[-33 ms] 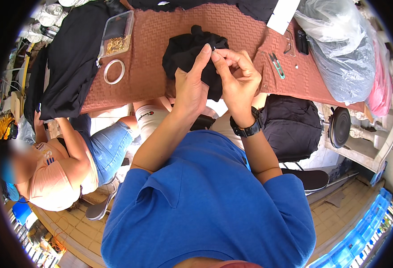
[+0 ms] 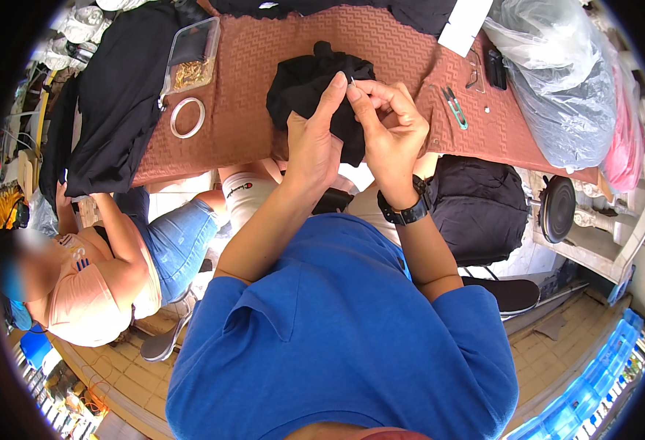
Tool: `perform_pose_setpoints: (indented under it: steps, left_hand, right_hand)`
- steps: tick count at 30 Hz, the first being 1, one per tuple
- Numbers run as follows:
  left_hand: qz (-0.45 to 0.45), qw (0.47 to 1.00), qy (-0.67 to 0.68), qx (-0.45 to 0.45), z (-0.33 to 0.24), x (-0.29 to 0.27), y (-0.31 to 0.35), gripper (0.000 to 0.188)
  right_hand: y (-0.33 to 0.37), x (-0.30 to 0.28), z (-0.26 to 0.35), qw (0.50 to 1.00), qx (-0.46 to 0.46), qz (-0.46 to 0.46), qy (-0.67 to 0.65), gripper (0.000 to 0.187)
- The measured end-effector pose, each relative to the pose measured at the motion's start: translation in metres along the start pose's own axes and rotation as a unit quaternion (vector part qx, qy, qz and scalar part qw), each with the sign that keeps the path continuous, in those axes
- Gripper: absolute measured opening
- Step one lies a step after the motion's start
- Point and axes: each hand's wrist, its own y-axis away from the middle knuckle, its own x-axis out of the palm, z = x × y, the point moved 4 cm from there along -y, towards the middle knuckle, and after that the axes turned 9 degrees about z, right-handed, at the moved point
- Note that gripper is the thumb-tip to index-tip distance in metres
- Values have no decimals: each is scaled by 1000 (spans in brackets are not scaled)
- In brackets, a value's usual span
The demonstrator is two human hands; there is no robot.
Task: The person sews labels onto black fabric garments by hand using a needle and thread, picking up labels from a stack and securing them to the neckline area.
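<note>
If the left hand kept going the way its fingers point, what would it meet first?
The left hand points up the picture, away from the person, with its fingertips already on the black cloth. Going on, it would press further into that cloth, then likely the brown table cover beyond it. Depth is unclear.

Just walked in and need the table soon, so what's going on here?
A person in a blue shirt is hand-sewing. The left hand holds up a bunched black cloth over the brown textured table cover. The right hand pinches a small needle at the cloth's edge. Thread snips, a tape roll and a clear box lie nearby. Another person sits at left.
</note>
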Motion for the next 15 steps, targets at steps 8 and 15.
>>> perform_pose_setpoints:
  steps: [8,15]
  left_hand:
    - [-3,1000,-6,7,-1,0,0,13]
    - [-7,1000,-15,12,-2,1,-1,12]
  right_hand:
    - [-1,2,2,1000,13,5,-16,14]
    - [-2,1,3,999,41,17,-24,14]
